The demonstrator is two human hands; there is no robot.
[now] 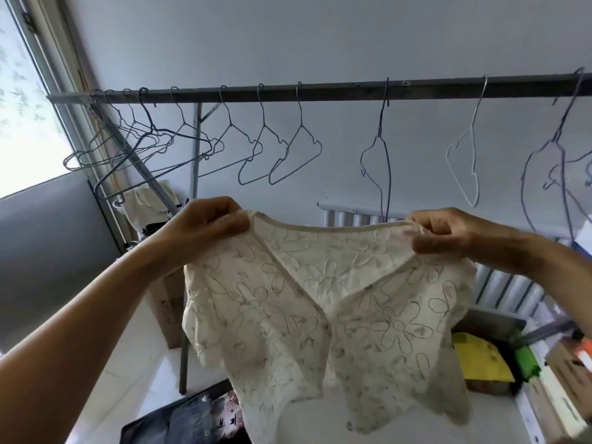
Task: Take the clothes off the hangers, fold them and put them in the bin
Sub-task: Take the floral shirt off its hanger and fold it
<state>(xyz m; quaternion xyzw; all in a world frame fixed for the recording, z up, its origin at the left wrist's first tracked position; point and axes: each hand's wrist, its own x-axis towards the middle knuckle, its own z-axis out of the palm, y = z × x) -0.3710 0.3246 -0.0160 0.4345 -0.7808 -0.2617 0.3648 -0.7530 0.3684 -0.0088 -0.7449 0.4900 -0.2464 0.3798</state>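
two hands, the left hand (211, 224) and right hand (448, 233), are each pinching a shoulder of a cream lace blouse with stitched flowers (323, 302), holding it spread below bare wire hangers (288, 149), where keeping the neckline taut and level should give a clean fold.

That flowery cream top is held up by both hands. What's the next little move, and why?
Probably bring the left hand and right hand together, folding the cream top in half. Each hand pinches a shoulder, and the top hangs spread open, off the hangers, with the bin below.
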